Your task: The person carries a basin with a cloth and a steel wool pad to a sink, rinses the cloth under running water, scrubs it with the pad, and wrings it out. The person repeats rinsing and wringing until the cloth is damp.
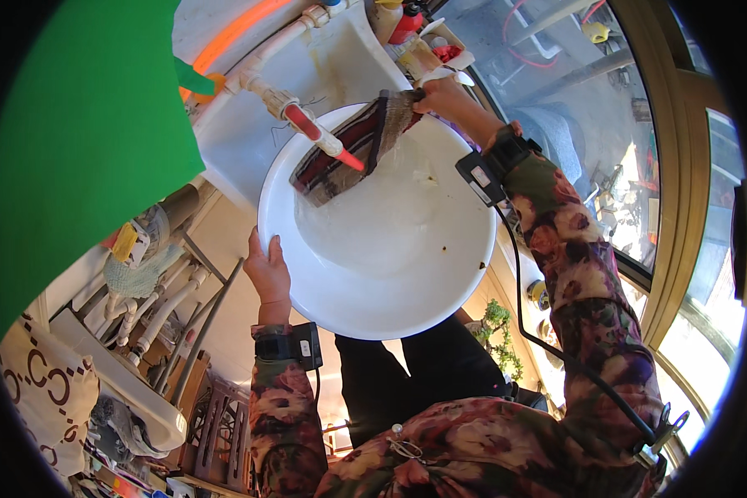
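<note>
My left hand [269, 274] grips the left rim of a large white enamel basin [380, 305], its thumb on the inner side. The basin is tilted over the front of a white sink [324, 68] and has some dark chipped spots. At its upper right, my right hand [439, 99] pinches the end of a striped maroon and beige cloth [386, 124]. That cloth hangs down along the far inner wall of the basin. A plastic tap [320, 134] with a red spout reaches over the basin, in front of the cloth. Whether water is running cannot be told.
A green panel [87, 143] blocks the upper left. Bottles [404, 25] and a small box [451, 53] stand right of the sink, beside a window [573, 93]. Pipes [168, 305] and a metal frame [205, 330] are at lower left. A potted plant [498, 330] stands low on the right.
</note>
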Available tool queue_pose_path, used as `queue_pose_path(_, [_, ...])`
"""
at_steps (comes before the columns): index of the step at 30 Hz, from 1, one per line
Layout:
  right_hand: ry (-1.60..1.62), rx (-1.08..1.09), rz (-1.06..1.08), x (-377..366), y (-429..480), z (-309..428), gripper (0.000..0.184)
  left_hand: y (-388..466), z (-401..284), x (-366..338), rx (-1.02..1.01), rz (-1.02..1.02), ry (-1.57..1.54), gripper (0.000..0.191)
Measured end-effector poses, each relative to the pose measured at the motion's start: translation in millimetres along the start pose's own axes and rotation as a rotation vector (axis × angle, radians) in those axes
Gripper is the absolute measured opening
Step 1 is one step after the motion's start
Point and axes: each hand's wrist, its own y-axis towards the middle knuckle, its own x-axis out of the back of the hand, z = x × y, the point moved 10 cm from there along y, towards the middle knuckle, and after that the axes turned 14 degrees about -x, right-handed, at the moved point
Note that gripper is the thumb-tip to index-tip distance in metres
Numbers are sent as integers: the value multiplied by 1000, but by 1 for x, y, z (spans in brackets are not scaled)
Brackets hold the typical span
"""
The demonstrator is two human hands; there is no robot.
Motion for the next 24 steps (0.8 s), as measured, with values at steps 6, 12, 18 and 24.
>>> queue_pose_path(6, [412,-389,-64,10,-86,-124,33,-3,2,-4,3,18,-32,33])
queue_pose_path(12, [-135,-73,-691,45,-151,-67,44,-7,-2,-4,-11,16,-32,31])
queue_pose_path(18, [-851,660,-464,-4,-178,-2,38,-8,-3,-5,-58,21,-16,30])
queue_pose_path(24, [-994,786,-342,-37,-224,-19,21,-9,-6,-7,-85,36,21,29])
